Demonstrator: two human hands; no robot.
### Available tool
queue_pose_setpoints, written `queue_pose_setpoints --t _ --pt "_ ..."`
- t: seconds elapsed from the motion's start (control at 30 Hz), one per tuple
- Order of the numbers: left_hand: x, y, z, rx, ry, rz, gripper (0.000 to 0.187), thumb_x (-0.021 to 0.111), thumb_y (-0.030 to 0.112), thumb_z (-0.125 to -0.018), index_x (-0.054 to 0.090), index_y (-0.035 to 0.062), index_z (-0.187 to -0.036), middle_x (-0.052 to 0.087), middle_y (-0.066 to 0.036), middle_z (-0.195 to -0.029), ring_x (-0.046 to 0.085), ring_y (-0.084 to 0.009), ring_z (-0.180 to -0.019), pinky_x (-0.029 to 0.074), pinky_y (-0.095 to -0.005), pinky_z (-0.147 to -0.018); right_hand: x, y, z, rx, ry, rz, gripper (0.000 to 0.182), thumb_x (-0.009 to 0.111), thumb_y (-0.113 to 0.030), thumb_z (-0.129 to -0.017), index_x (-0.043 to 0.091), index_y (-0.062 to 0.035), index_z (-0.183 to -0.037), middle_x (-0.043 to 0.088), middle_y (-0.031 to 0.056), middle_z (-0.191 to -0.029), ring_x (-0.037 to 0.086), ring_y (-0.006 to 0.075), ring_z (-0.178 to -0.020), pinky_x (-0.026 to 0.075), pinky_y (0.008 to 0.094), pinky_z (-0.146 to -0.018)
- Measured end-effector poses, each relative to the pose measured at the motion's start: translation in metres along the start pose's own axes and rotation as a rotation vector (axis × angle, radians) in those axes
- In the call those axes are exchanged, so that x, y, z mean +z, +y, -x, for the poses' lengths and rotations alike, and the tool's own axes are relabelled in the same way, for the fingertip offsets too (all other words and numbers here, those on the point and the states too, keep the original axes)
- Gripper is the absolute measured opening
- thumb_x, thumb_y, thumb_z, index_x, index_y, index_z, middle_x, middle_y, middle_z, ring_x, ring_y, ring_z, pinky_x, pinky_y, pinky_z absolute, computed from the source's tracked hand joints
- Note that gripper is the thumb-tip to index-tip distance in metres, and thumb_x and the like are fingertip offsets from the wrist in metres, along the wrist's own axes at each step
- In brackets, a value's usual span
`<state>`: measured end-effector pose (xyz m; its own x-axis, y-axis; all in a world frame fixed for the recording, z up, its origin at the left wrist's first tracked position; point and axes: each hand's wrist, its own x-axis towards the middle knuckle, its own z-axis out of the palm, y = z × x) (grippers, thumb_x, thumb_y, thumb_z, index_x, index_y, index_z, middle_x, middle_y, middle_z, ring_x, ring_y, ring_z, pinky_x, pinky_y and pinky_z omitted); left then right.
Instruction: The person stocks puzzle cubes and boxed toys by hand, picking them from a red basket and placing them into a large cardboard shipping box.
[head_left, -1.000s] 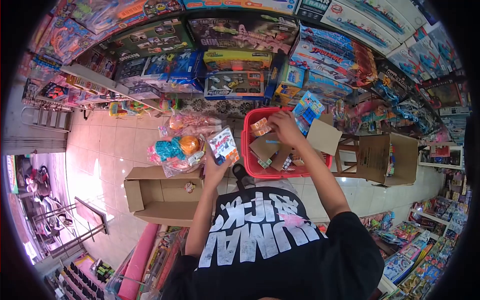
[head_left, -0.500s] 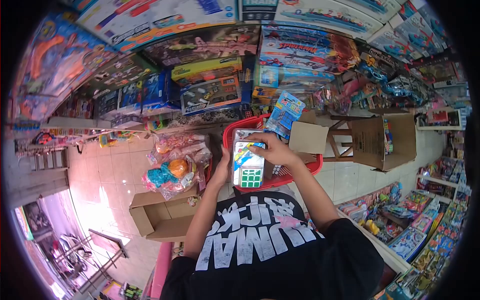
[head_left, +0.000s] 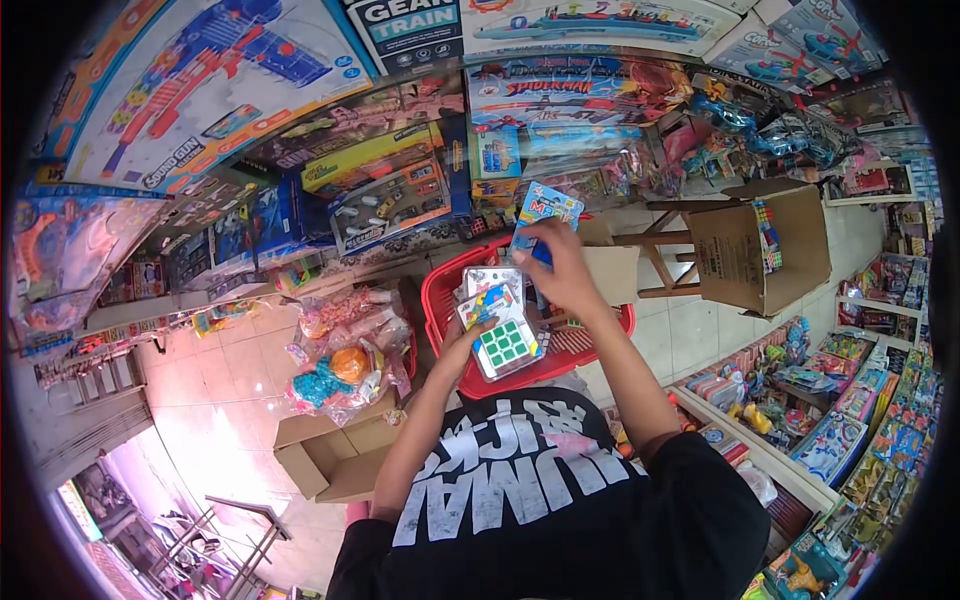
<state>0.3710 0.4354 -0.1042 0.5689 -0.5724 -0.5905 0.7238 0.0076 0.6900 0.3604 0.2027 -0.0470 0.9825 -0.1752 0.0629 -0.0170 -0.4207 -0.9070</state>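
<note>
Cube puzzle pack (head_left: 497,322), clear blister w/ green-faced cube showing, is gripped from below by the left hand (head_left: 462,345), fingers wrapped round the lower left edge; more packs seem stacked behind it in the same grasp. Pack sits over the near rim of the red basket (head_left: 440,290), tilted toward the camera. Just above and right of that grip, the right hand (head_left: 562,268) pinches a blue carded pack (head_left: 540,212) at its lower edge, lifted over the basket's far side. Inside basket, under both hands: loose cardboard and a few more cube packs, partly hidden. Left of the grip: bagged toys (head_left: 345,350) on floor, open carton (head_left: 330,455) nearer. Right, well apart: cardboard box (head_left: 770,250) on a wooden stool. Behind: shelves of boxed toys.
</note>
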Motion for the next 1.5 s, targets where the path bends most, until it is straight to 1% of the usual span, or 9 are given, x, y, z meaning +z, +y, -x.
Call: queue_pose_setpoints --t 0.07,0.1,0.23,0.43,0.63,0.87,1.2,1.37,1.5 --pt "-0.001 -0.002 -0.002 -0.035 0.048 0.108 0.053 0.067 0.016 -0.086 0.048 -0.0018 -0.131 0.062 -0.012 -0.120 0.061 -0.0205 -0.110 0.047 -0.0326 -0.095 -0.009 -0.001 -0.002 0.225 0.178 0.780 0.058 0.077 -0.032 -0.077 0.056 -0.0027 -0.122 0.054 0.0166 -0.123 0.052 0.0326 -0.111 0.039 0.0491 -0.093" --pt "-0.005 -0.003 -0.005 -0.037 0.007 0.098 0.052 0.068 0.014 -0.085 0.048 -0.0019 -0.130 0.062 -0.012 -0.120 0.061 -0.0200 -0.109 0.047 -0.0321 -0.094 -0.010 0.016 0.001 0.268 0.105 0.861 0.075 0.080 -0.042 -0.071 0.051 -0.0027 -0.128 0.050 0.0178 -0.127 0.053 0.0348 -0.112 0.037 0.0535 -0.092" --pt "0.000 0.012 0.000 0.051 0.005 -0.089 0.049 0.070 0.012 -0.085 0.050 -0.0024 -0.126 0.063 -0.011 -0.117 0.062 -0.0187 -0.106 0.047 -0.0318 -0.094 -0.011 0.043 0.001 0.342 -0.103 0.863 0.074 0.079 -0.042 -0.070 0.053 -0.0027 -0.127 0.052 0.0182 -0.125 0.054 0.0353 -0.113 0.037 0.0533 -0.093" --pt "-0.008 0.005 0.006 0.119 0.005 -0.172 0.050 0.071 0.017 -0.086 0.050 -0.0014 -0.127 0.063 -0.010 -0.116 0.061 -0.0174 -0.106 0.047 -0.0315 -0.093 -0.028 0.017 0.005 0.096 0.116 0.551 0.059 0.081 -0.030 -0.069 0.059 -0.0009 -0.116 0.060 0.0173 -0.115 0.057 0.0340 -0.107 0.040 0.0468 -0.095" --pt "-0.017 -0.008 0.022 0.188 0.000 -0.191 0.052 0.071 0.021 -0.087 0.049 -0.0014 -0.129 0.063 -0.011 -0.116 0.060 -0.0163 -0.105 0.046 -0.0306 -0.093 -0.037 -0.039 0.048 0.276 0.070 -0.637 0.075 0.081 -0.025 -0.078 0.042 0.0051 -0.134 0.056 0.0122 -0.122 0.054 0.0200 -0.117 0.044 0.0341 -0.098" --pt "-0.030 -0.032 0.054 0.447 0.033 -0.390 0.042 0.064 0.013 -0.086 0.054 -0.0013 -0.125 0.065 -0.010 -0.111 0.060 -0.0161 -0.102 0.046 -0.0307 -0.091 0.010 -0.089 0.121 0.025 -0.406 -0.012 0.071 0.087 -0.031 -0.065 0.055 -0.0025 -0.122 0.051 0.0095 -0.112 0.051 0.0231 -0.109 0.040 0.0348 -0.097" --pt "-0.007 -0.061 0.080 0.513 0.074 -0.545 0.040 0.062 0.003 -0.083 0.054 -0.0025 -0.122 0.068 -0.016 -0.108 0.064 -0.0208 -0.101 0.048 -0.0329 -0.089 0.056 -0.075 0.209 0.083 0.044 0.003 0.048 0.071 -0.029 -0.084 0.057 -0.0061 -0.124 0.042 0.0131 -0.121 0.039 0.0271 -0.124 0.031 0.0393 -0.106" --pt "0.019 -0.078 0.075 0.569 0.047 -0.579 0.041 0.064 0.001 -0.081 0.054 -0.0026 -0.121 0.068 -0.016 -0.108 0.064 -0.0203 -0.100 0.048 -0.0329 -0.088 0.049 -0.070 0.239 0.483 0.376 -0.353 0.067 0.075 -0.031 -0.084 0.042 -0.0038 -0.136 0.041 0.0132 -0.133 0.042 0.0279 -0.127 0.038 0.0407 -0.105" --pt "0.053 -0.092 0.073 0.571 0.087 -0.578 0.045 0.068 -0.001 -0.079 0.052 -0.0043 -0.120 0.067 -0.015 -0.109 0.063 -0.0196 -0.099 0.048 -0.0323 -0.088 0.012 -0.057 0.258 0.634 -0.055 -0.786 0.081 0.075 -0.038 -0.083 0.036 0.0000 -0.142 0.055 0.0140 -0.131 0.051 0.0208 -0.122 0.039 0.0337 -0.104"
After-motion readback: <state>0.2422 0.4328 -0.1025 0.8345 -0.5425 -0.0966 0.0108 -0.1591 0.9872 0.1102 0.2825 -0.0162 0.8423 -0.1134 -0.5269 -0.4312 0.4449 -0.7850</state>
